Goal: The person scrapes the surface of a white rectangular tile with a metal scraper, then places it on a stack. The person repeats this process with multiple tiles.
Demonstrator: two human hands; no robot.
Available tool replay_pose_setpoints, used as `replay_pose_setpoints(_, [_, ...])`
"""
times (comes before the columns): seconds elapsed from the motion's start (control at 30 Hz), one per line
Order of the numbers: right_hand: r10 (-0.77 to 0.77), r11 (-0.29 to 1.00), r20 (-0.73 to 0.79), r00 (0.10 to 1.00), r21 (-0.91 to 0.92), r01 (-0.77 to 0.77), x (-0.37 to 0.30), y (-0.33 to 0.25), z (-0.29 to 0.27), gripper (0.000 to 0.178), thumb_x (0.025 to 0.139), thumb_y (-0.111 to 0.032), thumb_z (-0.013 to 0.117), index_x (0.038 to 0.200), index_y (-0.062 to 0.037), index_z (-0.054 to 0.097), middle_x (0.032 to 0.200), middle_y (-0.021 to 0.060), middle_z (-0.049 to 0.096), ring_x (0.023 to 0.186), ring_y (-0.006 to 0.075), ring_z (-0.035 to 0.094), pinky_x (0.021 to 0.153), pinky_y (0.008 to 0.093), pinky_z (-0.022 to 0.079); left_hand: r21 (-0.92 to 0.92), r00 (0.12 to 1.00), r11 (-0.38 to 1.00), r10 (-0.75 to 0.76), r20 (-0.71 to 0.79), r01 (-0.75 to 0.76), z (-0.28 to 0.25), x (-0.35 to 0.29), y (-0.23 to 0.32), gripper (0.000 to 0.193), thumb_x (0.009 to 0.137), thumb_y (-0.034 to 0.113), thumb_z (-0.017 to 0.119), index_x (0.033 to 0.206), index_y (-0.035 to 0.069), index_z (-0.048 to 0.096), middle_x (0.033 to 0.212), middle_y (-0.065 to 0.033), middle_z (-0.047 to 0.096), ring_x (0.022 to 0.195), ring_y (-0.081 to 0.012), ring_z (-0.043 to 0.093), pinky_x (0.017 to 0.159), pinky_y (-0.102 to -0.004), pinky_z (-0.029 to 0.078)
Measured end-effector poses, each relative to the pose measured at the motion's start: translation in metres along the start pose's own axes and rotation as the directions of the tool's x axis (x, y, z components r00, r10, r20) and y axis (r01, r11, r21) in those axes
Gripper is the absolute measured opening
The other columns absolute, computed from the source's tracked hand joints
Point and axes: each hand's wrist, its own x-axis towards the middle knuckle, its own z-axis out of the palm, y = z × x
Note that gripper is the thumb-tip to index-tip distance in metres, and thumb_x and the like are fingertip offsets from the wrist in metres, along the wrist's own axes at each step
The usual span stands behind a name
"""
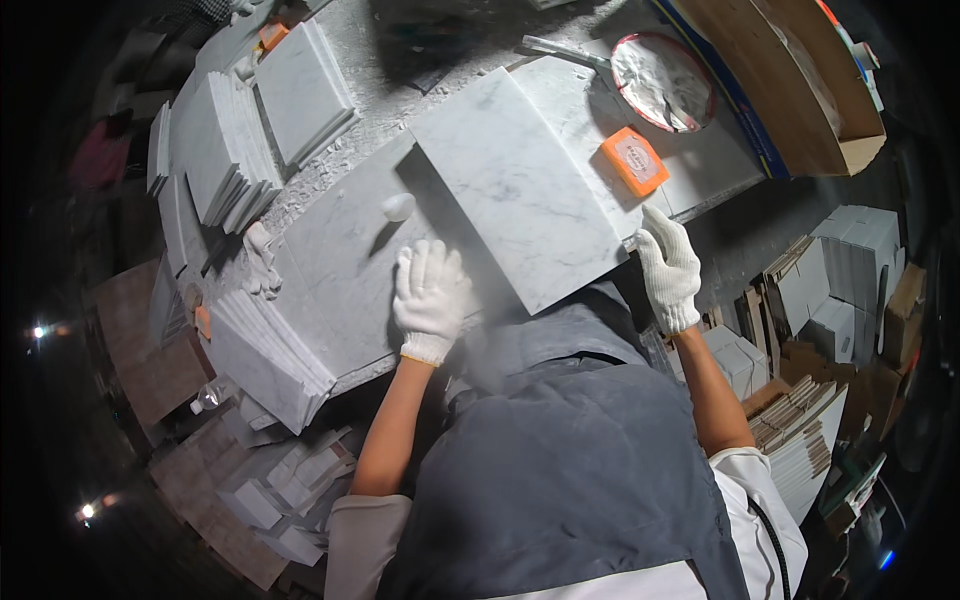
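The stacked tiles [222, 170] at left look finished; one marble tile [515, 190], lying across the desk [715, 165], seems unfinished. The left hand [432, 300] lies flat, gripping nothing; the half-open right hand [668, 268] perhaps touches the tile's corner.

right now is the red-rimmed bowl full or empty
Not empty: white material lies across the inside of the red-rimmed bowl; its depth I cannot tell.

At upper centre, a rectangular white marble slab [515, 190] is resting between upper-left flat white stone tiles [222, 160] and a rectangular orange block [635, 161].
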Motion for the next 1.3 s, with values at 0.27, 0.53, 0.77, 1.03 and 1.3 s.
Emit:
replay_pose_setpoints(0.27, [-0.097, 0.942, 0.267, 0.959, -0.285, 0.174, 0.013, -0.054, 0.006, 0.038, 0.092, -0.034, 0.066, 0.121, -0.0098, 0.065, 0.126, 0.0145, 0.065, 0.119, 0.0348, 0.060, 0.102, 0.0425, 0.048, -0.652, 0.850, 0.567, -0.461, 0.256, 0.504, -0.061, 0.026, 0.057, 0.036, 0.097, 0.027, 0.069, 0.125, 0.004, 0.068, 0.114, -0.0126, 0.070, 0.100, -0.0256, 0.066, 0.092, -0.0369, 0.052])
replay_pose_setpoints(0.53, [-0.081, 0.905, 0.258, 0.963, -0.386, 0.179, 0.012, -0.058, 0.014, 0.045, 0.091, -0.034, 0.073, 0.128, -0.0088, 0.066, 0.126, 0.0126, 0.065, 0.120, 0.0345, 0.060, 0.101, 0.0425, 0.050, -0.652, 0.583, -0.083, -0.376, 0.721, 0.753, -0.054, 0.048, 0.075, 0.063, 0.096, 0.036, 0.071, 0.140, -0.002, 0.046, 0.104, -0.0113, 0.065, 0.095, -0.0184, 0.061, 0.086, -0.0347, 0.050])
replay_pose_setpoints(0.77, [-0.082, 0.923, 0.262, 0.962, -0.344, 0.172, -0.013, -0.058, 0.019, 0.043, 0.091, -0.032, 0.074, 0.124, -0.0047, 0.068, 0.126, 0.0146, 0.065, 0.120, 0.0353, 0.061, 0.101, 0.0425, 0.051, -0.644, 0.579, -0.015, -0.423, 0.697, 0.765, -0.048, 0.057, 0.069, 0.052, 0.096, 0.039, 0.070, 0.126, -0.002, 0.057, 0.120, -0.0131, 0.065, 0.115, -0.0222, 0.057, 0.102, -0.0350, 0.043])
replay_pose_setpoints(1.03, [-0.020, 0.965, 0.248, 0.969, -0.248, 0.083, -0.009, -0.069, 0.013, 0.038, 0.089, -0.027, 0.078, 0.119, -0.0054, 0.072, 0.124, 0.0141, 0.068, 0.117, 0.0326, 0.064, 0.100, 0.0392, 0.051, -0.614, 0.483, -0.153, -0.484, 0.730, 0.775, -0.085, 0.070, 0.078, 0.038, 0.098, 0.032, 0.068, 0.114, -0.002, 0.057, 0.106, -0.0118, 0.064, 0.099, -0.0195, 0.059, 0.084, -0.0348, 0.050])
replay_pose_setpoints(1.3, [-0.001, 0.961, 0.284, 0.959, -0.266, 0.080, -0.008, -0.083, 0.009, 0.044, 0.087, -0.027, 0.079, 0.123, -0.0039, 0.071, 0.125, 0.0161, 0.068, 0.117, 0.0332, 0.064, 0.098, 0.0389, 0.052, -0.661, 0.498, -0.477, -0.435, 0.750, 0.579, -0.093, 0.072, 0.090, 0.047, 0.102, 0.021, 0.064, 0.138, -0.002, 0.046, 0.122, -0.0119, 0.059, 0.107, -0.0173, 0.058, 0.084, -0.0313, 0.053])
